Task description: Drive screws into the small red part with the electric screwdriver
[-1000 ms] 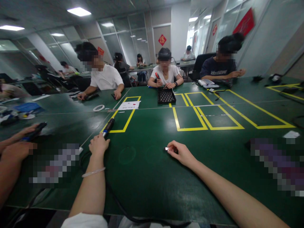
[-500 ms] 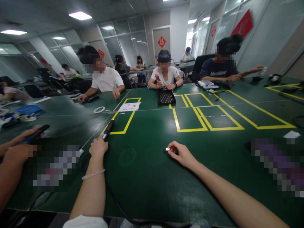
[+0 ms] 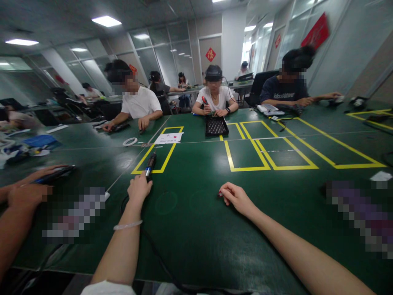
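My left hand point(image 3: 139, 188) is wrapped round a pen-shaped corded tool point(image 3: 150, 164), black at the front with a silver and blue band. Its thin tip points away from me over the yellow taped outline point(image 3: 159, 171). A black cable point(image 3: 153, 250) runs from that hand's side back toward the table's near edge. To the right, my right hand point(image 3: 236, 197) is closed in a pinch just above the green table point(image 3: 196, 229). Between its thumb and fingertips shows a small red piece point(image 3: 220, 194); its kind is too small to make out.
On the left, another person's hands point(image 3: 33, 184) hold a dark tool point(image 3: 57, 174). A white paper point(image 3: 168, 138) and white tape roll point(image 3: 129, 141) lie ahead. Across the table, a person works over a black tray point(image 3: 216, 126) of small parts. Blurred patches lie left and right.
My left hand and its tool have shifted right and slightly inward. My right hand has turned slightly, so the small piece's bright glint no longer shows and less of it is visible.
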Available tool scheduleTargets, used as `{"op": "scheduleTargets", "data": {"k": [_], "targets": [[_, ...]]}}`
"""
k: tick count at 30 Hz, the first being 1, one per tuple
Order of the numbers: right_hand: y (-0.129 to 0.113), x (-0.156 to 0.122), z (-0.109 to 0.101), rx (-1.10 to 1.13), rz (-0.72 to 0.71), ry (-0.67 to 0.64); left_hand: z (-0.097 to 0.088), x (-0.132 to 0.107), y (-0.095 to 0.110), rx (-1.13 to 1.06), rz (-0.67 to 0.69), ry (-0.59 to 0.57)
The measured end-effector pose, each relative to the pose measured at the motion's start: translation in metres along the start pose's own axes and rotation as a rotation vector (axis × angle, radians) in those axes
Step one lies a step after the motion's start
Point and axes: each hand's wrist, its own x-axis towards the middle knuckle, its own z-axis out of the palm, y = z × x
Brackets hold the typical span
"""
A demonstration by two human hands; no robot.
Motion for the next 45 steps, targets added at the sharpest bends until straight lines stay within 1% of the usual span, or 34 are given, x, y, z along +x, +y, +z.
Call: {"op": "scheduleTargets", "data": {"k": [5, 10, 12, 16, 20, 22, 24, 28, 30, 33, 38, 45], "targets": [[0.002, 0.002, 0.001, 0.094, 0.026, 0.037, -0.005, -0.016, 0.033, -0.003, 0.127, 0.007], [0.001, 0.005, 0.000, 0.180, 0.091, 0.028, -0.009, -0.037, 0.070, -0.038, 0.257, 0.016], [0.002, 0.006, -0.001, 0.251, 0.121, 0.035, -0.009, -0.047, 0.083, -0.060, 0.311, 0.018], [0.003, 0.007, -0.002, 0.392, 0.177, 0.041, -0.010, -0.066, 0.105, -0.129, 0.436, 0.021], [0.005, 0.007, -0.002, 0.416, 0.169, -0.004, -0.011, -0.086, 0.122, -0.202, 0.534, 0.000], [0.005, 0.007, -0.002, 0.377, 0.140, -0.021, -0.012, -0.095, 0.130, -0.243, 0.582, -0.008], [0.005, 0.007, -0.002, 0.289, 0.093, -0.021, -0.012, -0.104, 0.136, -0.284, 0.634, -0.014], [0.005, 0.007, -0.005, -0.015, -0.061, 0.054, -0.011, -0.116, 0.144, -0.351, 0.712, -0.032], [0.005, 0.007, -0.005, -0.109, -0.109, 0.085, -0.010, -0.121, 0.147, -0.382, 0.733, -0.050], [0.006, 0.007, -0.001, -0.159, -0.108, 0.096, -0.008, -0.126, 0.150, -0.428, 0.769, -0.072], [0.005, 0.004, 0.008, -0.265, -0.104, 0.076, -0.007, -0.134, 0.156, -0.482, 0.832, -0.085], [-0.001, -0.001, 0.011, -0.529, -0.219, 0.033, -0.010, -0.139, 0.159, -0.480, 0.859, -0.084]]}}
